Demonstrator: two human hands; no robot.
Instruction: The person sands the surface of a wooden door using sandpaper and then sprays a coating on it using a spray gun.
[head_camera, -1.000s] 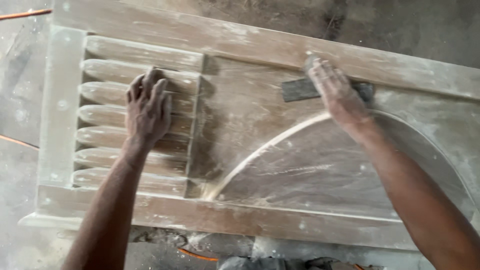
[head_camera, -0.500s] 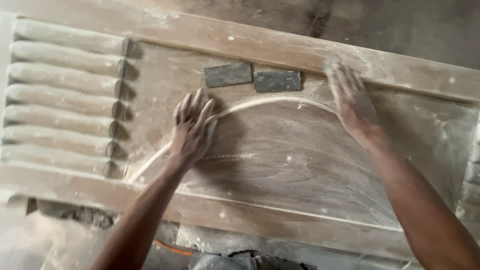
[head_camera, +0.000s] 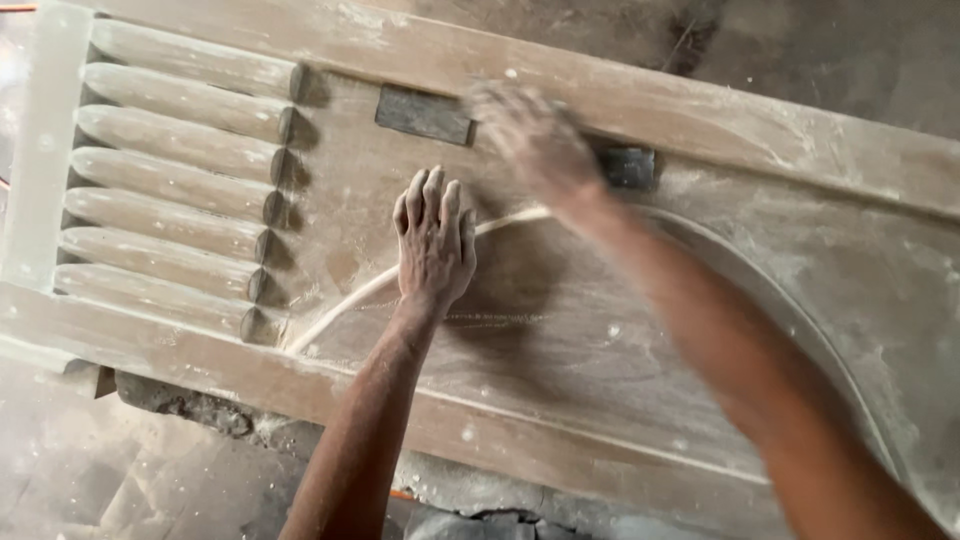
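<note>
step in hand, by the look of it: rubbing down dusty pale carved wooden panel (head_camera: 560, 330) lying flat over rough floor (head_camera: 120, 470). left hand (head_camera: 434, 240) spread flat on raised arch line. right hand (head_camera: 535, 140) blurred above arch by dark sanding blocks (head_camera: 424, 114); grip impossible to tell. next likely: even strokes along curve.

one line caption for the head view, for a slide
Left hand flat on a dusty carved wooden panel; blurred right hand between two dark blocks.
</note>
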